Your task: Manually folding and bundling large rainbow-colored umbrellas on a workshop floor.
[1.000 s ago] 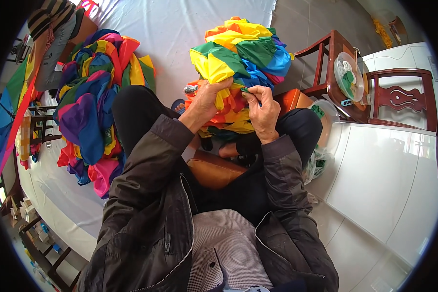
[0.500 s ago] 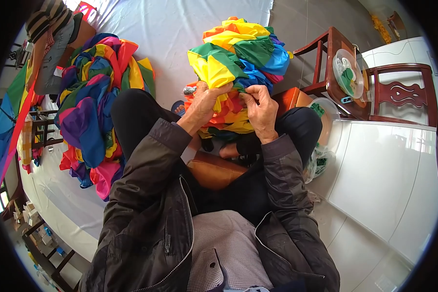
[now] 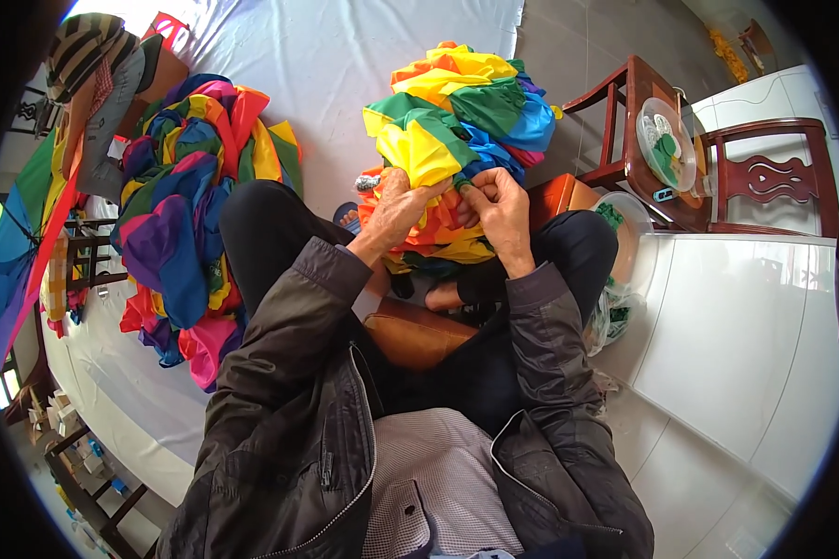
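A large heap of rainbow-striped cloth (image 3: 494,104) lies in front of my knees. My left hand (image 3: 396,212) is closed on a yellow and green fold at its near side, thumb and fingers pressed together. Close by on the right, my right hand (image 3: 501,210) pinches the green edge of the same cloth with curled fingertips. What lies between those fingertips is too small to make out. A small grey speckled thing (image 3: 368,183) shows beside my left hand, on orange cloth.
Another rainbow cloth heap (image 3: 172,224) lies left of my knee. Beyond it, a person in a striped top (image 3: 89,56) is near an open rainbow umbrella (image 3: 23,233). At right stand a wooden chair (image 3: 778,177), a stool with a plastic tub (image 3: 662,140), and another clear tub (image 3: 625,219).
Both hands stay on the cloth, close together. My right fingers have curled in and dropped slightly toward me. The other person at the left has shifted a little.
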### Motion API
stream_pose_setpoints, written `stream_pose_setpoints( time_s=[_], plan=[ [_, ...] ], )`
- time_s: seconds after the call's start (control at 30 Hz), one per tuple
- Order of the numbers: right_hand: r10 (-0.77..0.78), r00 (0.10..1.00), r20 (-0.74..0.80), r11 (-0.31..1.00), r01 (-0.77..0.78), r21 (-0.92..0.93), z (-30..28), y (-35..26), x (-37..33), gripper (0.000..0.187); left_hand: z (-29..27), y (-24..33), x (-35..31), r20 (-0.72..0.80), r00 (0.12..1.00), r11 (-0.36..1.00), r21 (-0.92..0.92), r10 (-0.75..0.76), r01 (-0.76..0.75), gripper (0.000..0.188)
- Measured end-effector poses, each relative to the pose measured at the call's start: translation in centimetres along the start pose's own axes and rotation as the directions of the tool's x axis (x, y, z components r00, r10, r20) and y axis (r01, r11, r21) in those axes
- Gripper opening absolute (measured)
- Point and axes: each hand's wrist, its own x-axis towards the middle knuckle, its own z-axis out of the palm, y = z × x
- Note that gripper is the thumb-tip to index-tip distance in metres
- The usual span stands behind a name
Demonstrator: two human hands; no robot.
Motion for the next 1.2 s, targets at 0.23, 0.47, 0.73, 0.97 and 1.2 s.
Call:
stream_pose_setpoints(
  time_s=[0.23, 0.47, 0.73, 0.97, 1.2],
  plan=[
    [0.112, 0.987, 0.119, 0.993, -0.117, 0.035, -0.4, 0.1, 0.1, 0.026, 0.0, -0.2, -0.1, -0.01, 0.995, 0.984, 0.155, 0.095, -0.092, 0.027],
    [0.148, 0.947, 0.284, 0.982, -0.175, 0.073, -0.7, 0.8, 0.5, 0.042, -0.5, 0.0, -0.2, 0.034, 0.999, 0.978, 0.21, -0.02, 0.012, 0.029],
    [0.237, 0.888, 0.395, 0.967, -0.256, -0.004, -1.0, 1.6, 0.9, 0.041, -0.3, -0.6, -0.1, 0.027, 0.999, 0.964, 0.264, -0.017, 0.009, 0.024],
    [0.203, 0.917, 0.342, 0.972, -0.146, -0.185, -1.0, 3.3, 1.4, 0.028, -0.6, -2.2, 0.4, 0.057, 0.996, 0.934, 0.349, 0.061, -0.077, 0.028],
    [0.271, 0.929, 0.252, 0.89, -0.143, -0.432, -0.8, 2.4, 1.3, 0.027, -1.1, -0.6, 0.0, 0.042, 0.996, 0.861, 0.506, -0.08, 0.048, 0.031]
  ],
)
